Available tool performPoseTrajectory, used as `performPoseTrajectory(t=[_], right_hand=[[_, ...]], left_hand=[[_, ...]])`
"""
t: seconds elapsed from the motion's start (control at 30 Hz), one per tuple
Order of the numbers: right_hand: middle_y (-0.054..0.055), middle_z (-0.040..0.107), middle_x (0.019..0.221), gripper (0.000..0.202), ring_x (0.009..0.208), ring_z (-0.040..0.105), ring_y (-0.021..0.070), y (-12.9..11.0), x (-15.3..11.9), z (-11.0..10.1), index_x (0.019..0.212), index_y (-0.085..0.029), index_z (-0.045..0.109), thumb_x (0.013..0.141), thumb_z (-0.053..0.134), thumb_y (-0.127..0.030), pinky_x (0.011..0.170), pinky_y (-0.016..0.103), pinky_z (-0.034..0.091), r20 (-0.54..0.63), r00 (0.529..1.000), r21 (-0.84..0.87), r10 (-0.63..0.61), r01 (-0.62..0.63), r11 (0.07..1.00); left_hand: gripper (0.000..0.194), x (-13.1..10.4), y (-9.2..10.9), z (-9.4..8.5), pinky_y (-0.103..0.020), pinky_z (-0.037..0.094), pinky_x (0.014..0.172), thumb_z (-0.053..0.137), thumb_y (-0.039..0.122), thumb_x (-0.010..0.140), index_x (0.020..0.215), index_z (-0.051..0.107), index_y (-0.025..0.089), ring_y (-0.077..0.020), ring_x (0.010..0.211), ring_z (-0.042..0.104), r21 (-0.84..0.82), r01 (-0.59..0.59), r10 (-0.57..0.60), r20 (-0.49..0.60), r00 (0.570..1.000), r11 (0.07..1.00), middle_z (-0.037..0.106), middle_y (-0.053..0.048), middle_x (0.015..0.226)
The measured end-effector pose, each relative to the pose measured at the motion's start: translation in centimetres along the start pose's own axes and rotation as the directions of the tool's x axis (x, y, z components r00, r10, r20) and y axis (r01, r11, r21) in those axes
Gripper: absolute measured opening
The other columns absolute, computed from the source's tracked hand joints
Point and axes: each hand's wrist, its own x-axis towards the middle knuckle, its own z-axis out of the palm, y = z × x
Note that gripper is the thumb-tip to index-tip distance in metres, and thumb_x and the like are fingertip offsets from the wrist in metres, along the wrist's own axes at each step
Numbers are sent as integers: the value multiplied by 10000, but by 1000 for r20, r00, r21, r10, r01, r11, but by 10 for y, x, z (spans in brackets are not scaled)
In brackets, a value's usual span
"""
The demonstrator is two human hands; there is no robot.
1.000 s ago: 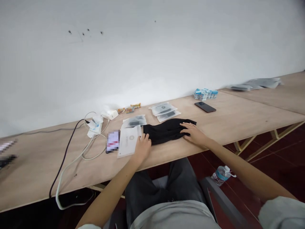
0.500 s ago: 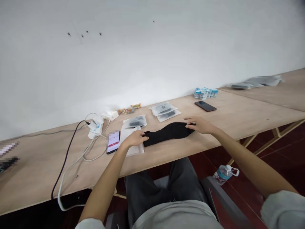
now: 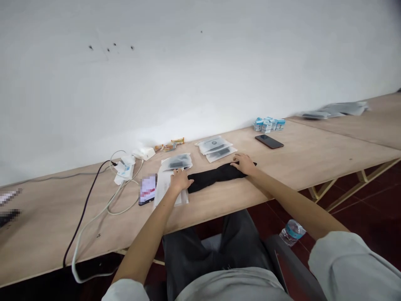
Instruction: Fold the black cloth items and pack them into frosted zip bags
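A long, narrow piece of black fabric [image 3: 213,176] lies flattened across the table in front of me. At its left end is my left hand [image 3: 181,180], fingers apart and thumb touching the edge of the fabric. My right hand [image 3: 244,164] rests on the fabric's right part with the fingers spread out, and the far right tip shows past it. Under and beside my left hand is a translucent white plastic bag [image 3: 163,184]. Another bag with something dark inside [image 3: 177,161] lies just behind.
Two stacked frosted bags [image 3: 216,147] lie behind the fabric. A lit phone [image 3: 148,188] and white cables [image 3: 108,209] are at left. Farther right are a dark phone [image 3: 269,141], small blue-white boxes [image 3: 269,124] and more bags [image 3: 338,109]. Snack packets [image 3: 169,146] sit by the wall.
My right hand has slid left from the fabric's right end onto its upper surface. My left hand has moved slightly left and its fingers have spread.
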Motion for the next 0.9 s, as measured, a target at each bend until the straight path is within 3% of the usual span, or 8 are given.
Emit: performPoseTrajectory(t=[0.1, 0.17, 0.23, 0.3, 0.43, 0.67, 0.8, 0.9], right_hand=[[136, 559, 1357, 217, 1273, 488, 302, -17, -10, 0, 1025, -199, 670, 893, 524, -290, 1090, 494, 352, -93, 996, -6, -13, 12, 1000], [132, 520, 1405, 281, 1310, 459, 286, -32, -18, -2, 1076, -201, 669, 932, 480, -351, 1107, 472, 342, -87, 990, 11, -113, 114, 993], [122, 497, 1435, 316, 1347, 426, 293, -44, -25, -3, 1063, -219, 688, 930, 493, -430, 1121, 489, 322, 17, 971, 23, -237, 236, 971], [123, 481, 1454, 316, 1380, 383, 324, -48, -30, -3, 1053, -230, 706, 906, 537, -454, 1131, 543, 286, 156, 950, 21, -270, 270, 963], [118, 498, 1443, 299, 1395, 357, 359, -28, -31, -4, 1118, -254, 704, 877, 583, -384, 1121, 611, 259, 266, 952, -9, -149, 157, 987], [101, 510, 1435, 306, 1390, 367, 346, 15, -35, -3, 1113, -259, 721, 879, 573, -390, 1134, 574, 265, 155, 986, -41, -56, 63, 997], [91, 564, 1382, 289, 1358, 415, 342, 21, -39, -1, 1089, -267, 726, 867, 581, -379, 1112, 586, 294, 104, 995, -15, -10, 11, 1000], [92, 578, 1366, 284, 1350, 428, 335, 21, -39, 0, 1086, -260, 725, 862, 583, -361, 1113, 577, 297, 91, 996, -6, 3, -3, 1000]], left_hand=[[383, -1, -1, 5, -452, 400, 982, 577, 446, 837, 1086, 664, 169, -363, 1277, 422, 32, -38, 37, 13, 999, 999, 539, -171, 1326], [364, 0, -2, 6, -447, 391, 992, 556, 444, 856, 1070, 676, 175, -357, 1285, 412, 43, -66, 65, 20, 998, 997, 537, -166, 1327], [352, 1, -3, 5, -442, 378, 1008, 550, 447, 861, 1052, 686, 184, -352, 1299, 396, 51, -87, 86, 24, 996, 995, 531, -156, 1337], [349, 2, -3, 3, -445, 370, 1016, 553, 456, 859, 1016, 698, 180, -357, 1309, 385, 57, -107, 105, 38, 994, 993, 527, -156, 1342], [386, 1, 0, 2, -455, 376, 1008, 550, 504, 852, 947, 715, 168, -371, 1295, 402, 55, -136, 132, 73, 989, 989, 547, -161, 1312], [427, 3, 25, 11, -469, 360, 1028, 567, 530, 826, 937, 721, 147, -395, 1335, 367, -23, -132, 133, 22, 991, 991, 512, -181, 1363], [468, 4, 37, 13, -482, 407, 974, 532, 588, 820, 904, 714, 165, -406, 1305, 403, -135, -10, 8, -12, 1000, 991, 587, -171, 1284], [491, 0, 41, 13, -478, 422, 960, 535, 639, 796, 859, 705, 182, -405, 1297, 412, -228, 17, -15, 11, 1000, 973, 648, -151, 1189]])
